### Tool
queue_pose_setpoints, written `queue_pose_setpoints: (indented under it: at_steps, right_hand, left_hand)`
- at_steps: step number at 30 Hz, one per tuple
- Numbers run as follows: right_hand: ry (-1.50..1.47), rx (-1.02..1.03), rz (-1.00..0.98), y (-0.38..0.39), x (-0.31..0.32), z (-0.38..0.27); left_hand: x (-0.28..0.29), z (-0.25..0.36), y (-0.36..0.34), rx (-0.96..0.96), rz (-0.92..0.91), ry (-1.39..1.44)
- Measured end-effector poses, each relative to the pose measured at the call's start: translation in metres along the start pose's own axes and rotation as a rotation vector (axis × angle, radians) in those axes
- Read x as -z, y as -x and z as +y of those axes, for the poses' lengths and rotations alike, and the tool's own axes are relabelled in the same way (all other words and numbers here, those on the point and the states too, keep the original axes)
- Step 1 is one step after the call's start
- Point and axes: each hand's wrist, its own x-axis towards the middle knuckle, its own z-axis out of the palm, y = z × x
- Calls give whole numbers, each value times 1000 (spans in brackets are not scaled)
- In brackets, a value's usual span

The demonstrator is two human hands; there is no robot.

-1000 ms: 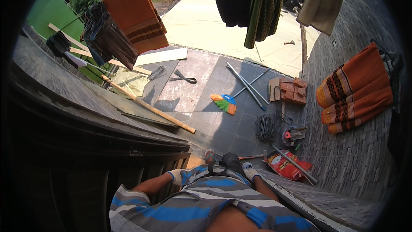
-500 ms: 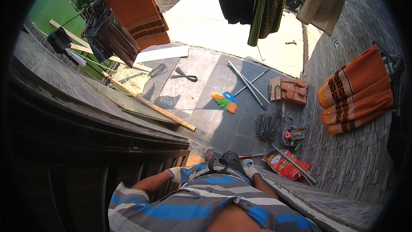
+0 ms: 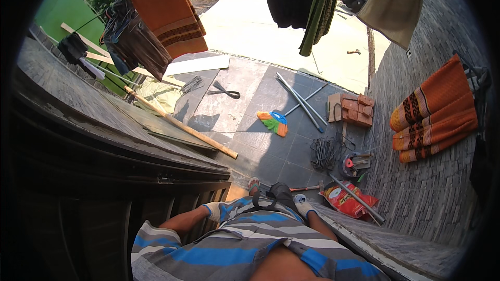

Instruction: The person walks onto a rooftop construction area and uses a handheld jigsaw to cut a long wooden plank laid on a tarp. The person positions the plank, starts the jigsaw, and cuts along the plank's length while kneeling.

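Observation:
My left hand (image 3: 213, 212), in a white work glove with a blue cuff, hangs at my side by the striped shirt (image 3: 245, 229). The shirt partly covers it, and its fingers do not show. My right hand (image 3: 302, 205), gloved the same way, hangs low on the other side, near a hammer-like tool with an orange handle (image 3: 306, 188) on the floor. It is seen from above, so the curl of its fingers is unclear; nothing visible sticks out of it. A red printed sack (image 3: 341, 198) with a grey pipe (image 3: 359, 201) across it lies to its right.
Ahead on grey tiles lie a colourful broom (image 3: 273, 123), metal pipes (image 3: 302, 101), bent wire rods (image 3: 323, 153), bricks (image 3: 358, 110) and a bucket of tools (image 3: 354, 164). A bamboo pole (image 3: 182, 127) lies at left. Orange cloths (image 3: 169, 13) and other laundry hang overhead.
The hanging green and beige cloths have swayed, and the orange cloth at right has shifted slightly. My hands and the things on the floor stay where they were.

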Motion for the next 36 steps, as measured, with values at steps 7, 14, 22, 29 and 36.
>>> queue_pose_setpoints:
  at_steps: [7, 14, 22, 29, 36]
  right_hand:
    - [-68, -14, -53, 7, 7, -14]
    - [-113, -52, -53, 7, 8, -11]
    - [-14, -38, -32, 9, 8, -10]
    - [-71, -15, -12, 5, 6, -9]
    - [-110, -35, -59, 18, 17, -20]
  left_hand:
    - [-4, -8, 2, 103, -141, -157]
    - [10, 26, 9, 80, -161, -329]
    - [11, 36, 5, 85, -203, -330]
    - [8, 20, 4, 52, 2, -143]
    - [5, 17, 8, 97, 51, -257]
